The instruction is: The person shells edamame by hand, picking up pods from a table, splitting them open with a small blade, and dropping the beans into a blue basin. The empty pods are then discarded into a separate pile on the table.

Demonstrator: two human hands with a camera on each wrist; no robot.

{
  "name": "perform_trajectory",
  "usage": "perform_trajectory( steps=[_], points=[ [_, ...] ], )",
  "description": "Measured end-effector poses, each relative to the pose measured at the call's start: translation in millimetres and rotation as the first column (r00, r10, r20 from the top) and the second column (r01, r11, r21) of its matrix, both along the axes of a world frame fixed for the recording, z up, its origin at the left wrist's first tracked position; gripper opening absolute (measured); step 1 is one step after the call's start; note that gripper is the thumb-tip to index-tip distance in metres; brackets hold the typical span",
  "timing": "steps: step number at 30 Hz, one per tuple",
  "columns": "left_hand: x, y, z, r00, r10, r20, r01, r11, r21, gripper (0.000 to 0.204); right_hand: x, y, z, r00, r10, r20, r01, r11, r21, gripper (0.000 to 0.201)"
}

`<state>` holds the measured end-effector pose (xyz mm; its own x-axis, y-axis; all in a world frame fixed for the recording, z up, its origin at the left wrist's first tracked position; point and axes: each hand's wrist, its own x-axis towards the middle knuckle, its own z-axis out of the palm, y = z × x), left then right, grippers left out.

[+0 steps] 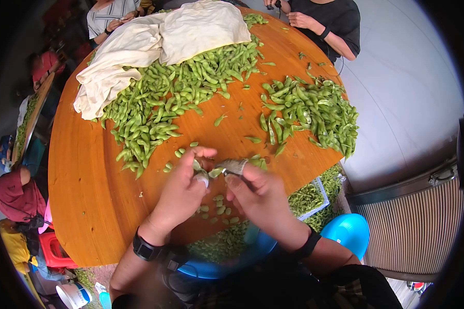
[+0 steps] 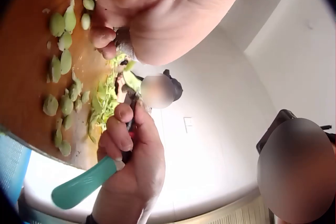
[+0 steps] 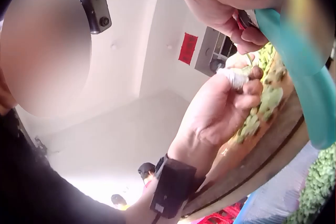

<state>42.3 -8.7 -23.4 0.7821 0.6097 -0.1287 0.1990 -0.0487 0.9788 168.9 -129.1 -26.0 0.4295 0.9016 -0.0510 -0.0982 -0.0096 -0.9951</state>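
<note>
Between my hands, in the head view, is a green soybean pod (image 1: 216, 173). My left hand (image 1: 183, 183), its thumb wrapped in white, pinches pale green pod at the fingertips. My right hand (image 1: 260, 193) has a grey wrap on a finger and grips a small tool by its teal handle (image 2: 84, 183); a bit of metal shows by the thumb, the rest of its working end is hidden. Shelled beans (image 1: 220, 208) lie on the table under my wrists. Below the edge stands a blue basin (image 1: 265, 247) holding many more beans.
A large heap of pods (image 1: 191, 82) covers the far left of the wooden table (image 1: 87, 195), partly under a cream cloth (image 1: 203, 31). Another pile of pods (image 1: 314, 110) lies at right. A crate (image 1: 319, 195) and blue stool (image 1: 353, 232) stand below. Others sit around.
</note>
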Motion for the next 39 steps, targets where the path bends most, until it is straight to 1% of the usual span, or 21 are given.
perform_trajectory(
  steps=[3,4,6,7,8,9,11,12,14,15,17,18,22,24,26,28,30,31,36,38,39],
  points=[
    [0.4,-2.0,1.5,0.995,0.085,0.045,-0.089,0.99,0.113,0.05,21.5,-3.3,2.6,0.993,-0.118,-0.017,0.119,0.992,0.05,0.021],
    [-0.7,1.0,0.6,0.994,0.094,0.049,-0.101,0.98,0.171,0.051,34.9,-5.8,5.4,0.983,-0.173,-0.07,0.172,0.985,-0.007,0.021],
    [-3.9,5.9,2.8,0.994,0.099,0.055,-0.109,0.967,0.228,0.052,69.0,-11.6,5.4,0.97,-0.241,0.042,0.242,0.97,-0.02,0.018],
    [-6.4,7.6,7.2,0.998,0.068,0.014,-0.069,0.962,0.264,0.048,90.8,-16.3,1.4,0.909,-0.276,0.313,0.294,0.956,-0.011,0.018],
    [-7.3,7.9,11.0,0.999,0.039,-0.028,-0.029,0.954,0.299,0.045,104.6,-19.1,-1.2,0.777,-0.288,0.56,0.339,0.941,0.013,0.018],
    [-5.0,4.6,12.8,0.996,0.09,0.018,-0.091,0.945,0.314,0.041,105.1,-19.8,-0.1,0.775,-0.288,0.562,0.338,0.941,0.015,0.018],
    [-5.4,6.2,16.1,0.993,0.122,0.007,-0.117,0.931,0.345,0.04,103.5,-24.4,1.4,0.441,-0.228,0.868,0.22,0.965,0.141,0.018],
    [-5.7,7.1,18.3,0.989,0.151,-0.005,-0.138,0.915,0.379,0.039,91.2,-24.6,6.0,0.525,-0.128,0.841,0.144,0.988,0.061,0.021],
    [-6.8,8.4,16.9,0.983,0.182,0.011,-0.17,0.897,0.407,0.037,78.0,-22.5,0.7,0.443,-0.008,0.897,-0.011,1.0,0.014,0.02],
    [-7.9,9.0,15.7,0.976,0.216,0.028,-0.207,0.88,0.427,0.036,77.8,-21.0,0.8,0.445,-0.014,0.896,-0.013,1.0,0.022,0.02],
    [-12.7,8.8,15.5,0.973,0.233,0.004,-0.213,0.884,0.415,0.033,77.2,-17.2,0.2,0.309,0.094,0.946,-0.081,0.994,-0.072,0.017],
    [-16.3,7.9,16.8,0.969,0.247,-0.019,-0.219,0.892,0.396,0.029,80.8,-15.3,-2.8,0.315,0.091,0.945,-0.094,0.994,-0.064,0.017],
    [-33.5,2.9,19.9,0.953,0.296,-0.065,-0.226,0.837,0.498,0.019,123.4,-15.3,-10.9,0.266,0.033,0.963,-0.016,0.999,-0.03,0.009],
    [-44.9,3.4,12.9,0.958,0.285,-0.028,-0.22,0.798,0.561,0.019,145.9,-18.7,-12.9,0.24,-0.035,0.97,0.091,0.996,0.013,0.01],
    [-52.0,3.6,5.0,0.968,0.246,0.054,-0.225,0.747,0.626,0.02,157.0,-24.4,-14.1,0.216,-0.034,0.976,0.119,0.993,0.008,0.01],
    [-53.3,6.1,-1.2,0.959,0.28,0.052,-0.243,0.711,0.66,0.02,155.7,-24.1,-17.8,0.189,-0.031,0.982,0.146,0.989,0.003,0.011],
    [-48.3,11.0,-7.5,0.942,0.334,0.035,-0.23,0.564,0.793,0.024,148.4,-22.7,-26.0,-0.037,0.032,0.999,0.235,0.972,-0.023,0.013],
    [-45.4,15.6,-9.0,0.948,0.316,-0.025,-0.195,0.645,0.739,0.032,145.1,-24.9,-23.5,-0.102,0.076,0.992,0.225,0.973,-0.051,0.016],
    [-17.9,29.8,-11.1,0.983,0.18,-0.034,-0.101,0.685,0.721,0.04,147.6,-26.6,-23.1,-0.08,0.069,0.994,0.195,0.979,-0.052,0.018],
    [-7.2,25.5,-7.3,0.985,0.013,-0.173,0.112,0.718,0.687,0.038,148.0,-27.0,-25.1,-0.08,0.059,0.995,0.193,0.98,-0.043,0.019],
    [-3.3,22.1,-8.6,0.989,-0.054,-0.141,0.135,0.731,0.668,0.038,148.7,-27.0,-25.9,-0.074,0.048,0.996,0.189,0.981,-0.033,0.016]
  ],
)
